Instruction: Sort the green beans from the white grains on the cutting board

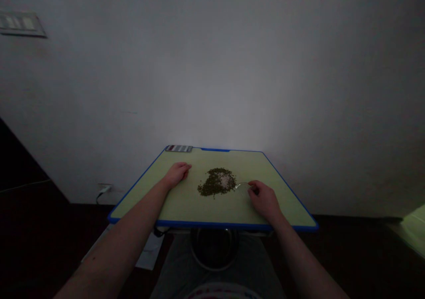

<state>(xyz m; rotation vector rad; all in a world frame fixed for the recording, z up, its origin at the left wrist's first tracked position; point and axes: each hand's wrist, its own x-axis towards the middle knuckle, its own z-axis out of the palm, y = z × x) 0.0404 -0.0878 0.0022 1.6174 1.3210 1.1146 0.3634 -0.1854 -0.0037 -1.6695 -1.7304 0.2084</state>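
Forearms reach forward, left hand half-curled on the board, right hand pinching a spoon.

Plain white wall, dim room

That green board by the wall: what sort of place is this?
Probably a room in someone's home. A green cutting board with a blue rim holds a heap of small green seeds, and the plain wall has a switch panel and a plugged-in socket.
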